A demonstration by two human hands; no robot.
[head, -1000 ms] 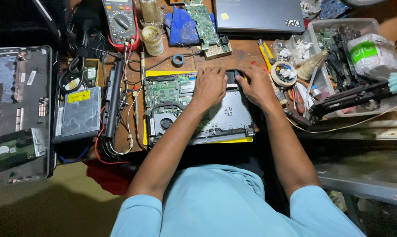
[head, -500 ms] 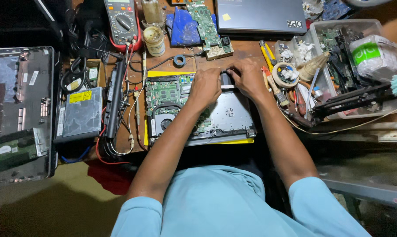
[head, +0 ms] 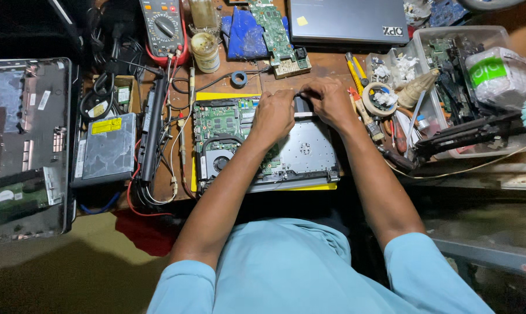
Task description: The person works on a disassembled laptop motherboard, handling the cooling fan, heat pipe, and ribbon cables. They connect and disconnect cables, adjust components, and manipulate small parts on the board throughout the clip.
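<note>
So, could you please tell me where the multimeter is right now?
In the head view, the multimeter lies at the far edge of the bench, left of the opened laptop, beside a small round jar and above the left hand.

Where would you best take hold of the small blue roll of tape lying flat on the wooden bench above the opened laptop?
Pinch the small blue roll of tape across its outer rim from straight above. It lies flat with its hole up, so the round wall offers two opposite sides. A black cable runs close on its left, so probably close the fingers from the near and far sides. Both hands are on the opened laptop.
</note>
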